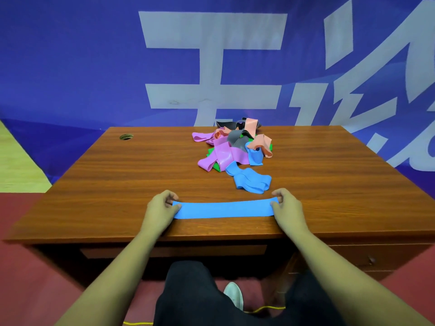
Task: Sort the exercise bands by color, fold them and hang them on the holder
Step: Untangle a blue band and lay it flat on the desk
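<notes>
the left hand (162, 209) and right hand (286, 208) each pinch one end of a blue band (223, 209), stretched flat on the wooden desk (113, 184) just behind its front edge and parallel to it. bare wood lies open across the left half, up to a cable hole (126, 137) near the far left corner. the mixed pile (231, 149) of pink, peach, grey, green and blue bands sits right of centre toward the back edge, a loose blue band (253, 183) trailing from it to just beyond the held one. green bands are mostly buried; the held band's tips are hidden inside the two grips
</notes>
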